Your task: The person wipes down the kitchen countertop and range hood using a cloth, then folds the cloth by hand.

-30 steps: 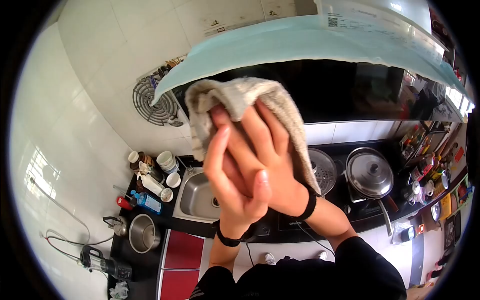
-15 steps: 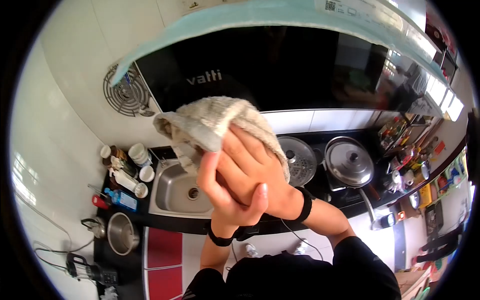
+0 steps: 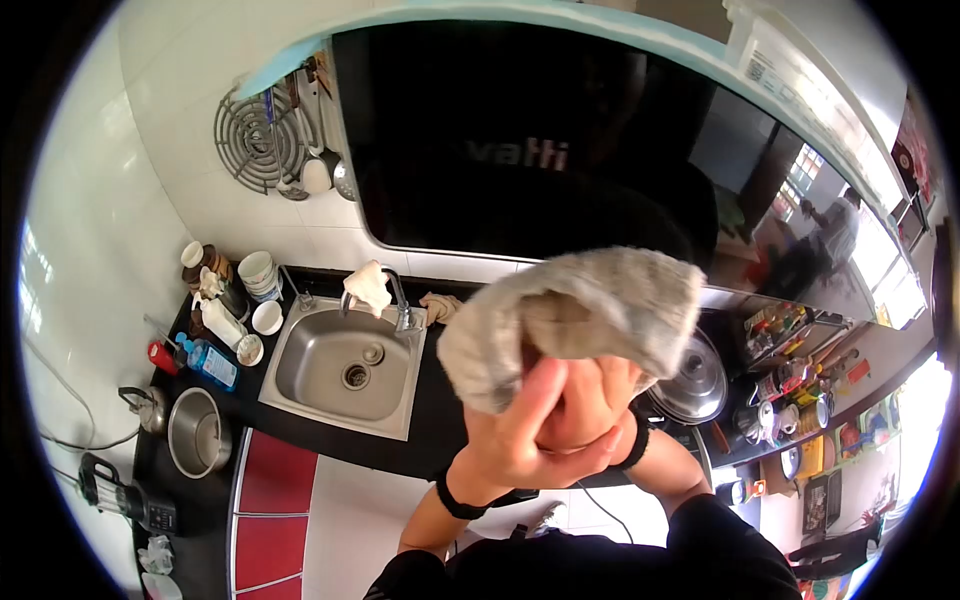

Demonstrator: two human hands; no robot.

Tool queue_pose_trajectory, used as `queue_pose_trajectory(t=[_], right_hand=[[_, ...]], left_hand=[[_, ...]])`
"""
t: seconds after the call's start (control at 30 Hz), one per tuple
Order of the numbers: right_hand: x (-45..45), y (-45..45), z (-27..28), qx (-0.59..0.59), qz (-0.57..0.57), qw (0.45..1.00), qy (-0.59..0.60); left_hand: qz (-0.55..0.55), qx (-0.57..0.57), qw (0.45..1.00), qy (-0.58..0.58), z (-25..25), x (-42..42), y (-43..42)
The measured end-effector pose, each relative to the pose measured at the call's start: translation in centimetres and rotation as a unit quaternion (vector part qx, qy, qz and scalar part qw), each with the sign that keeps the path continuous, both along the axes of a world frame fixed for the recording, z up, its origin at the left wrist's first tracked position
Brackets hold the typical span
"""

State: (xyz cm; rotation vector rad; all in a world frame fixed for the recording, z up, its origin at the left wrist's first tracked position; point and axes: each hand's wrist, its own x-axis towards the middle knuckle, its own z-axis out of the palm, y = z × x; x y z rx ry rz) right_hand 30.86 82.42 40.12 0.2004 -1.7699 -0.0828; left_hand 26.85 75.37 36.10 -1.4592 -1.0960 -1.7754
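Cloth (image 3: pixel 615 290) was raised, bunched over both hands, right of center. Left hand (image 3: pixel 500 445) closed round right hand (image 3: pixel 595 400); right hand looked folded into the cloth, fingertips hidden, tightness unclear. Good handling likely meant a snug grip, loose folds gathered in, wrists level. Black hood panel (image 3: pixel 430 120) spanned upper center, behind the cloth. Lidded pan (image 3: pixel 700 385), partly hidden, sat lower right of it and seemed the main snag. Sink (image 3: pixel 300 365), bottles (image 3: pixel 220 320) and metal pot (image 3: pixel 198 432) were left on the table (image 3: pixel 435 410).
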Motion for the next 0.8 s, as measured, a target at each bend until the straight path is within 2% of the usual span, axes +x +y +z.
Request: queue_pose_trajectory(t=[0.07,0.17,0.23,0.33,0.43,0.63,0.8], right_hand=[[-1.6,-0.7,0.1,0.014,0.024,0.999,0.018],[-2.9,-2.3,1.2,0.036,0.052,0.997,0.041],[-1.9,-4.7,3.7,0.009,0.03,0.999,-0.034],[-3.3,-5.8,4.2,0.009,0.033,0.999,0.011],[-4.2,-6.4,4.5,0.017,0.023,0.999,0.046],[-4.7,-7.7,5.4,0.036,-0.087,0.996,-0.005],[-4.7,-9.5,6.9,0.034,-0.145,0.986,-0.069]], left_hand=[[-0.039,0.05,0.996,-0.068,1.3,0.6,-1.5],[-0.143,0.142,0.977,-0.073,2.9,-3.3,-2.9],[-0.171,0.179,0.965,-0.083,3.8,-5.8,-3.6],[-0.12,0.105,0.986,-0.052,5.2,-7.9,-4.5],[-0.16,0.039,0.986,0.027,7.9,-9.7,-5.4],[-0.335,0.009,0.941,-0.05,7.8,-12.0,-3.2],[-0.356,0.019,0.932,-0.068,8.6,-12.8,-1.4]])
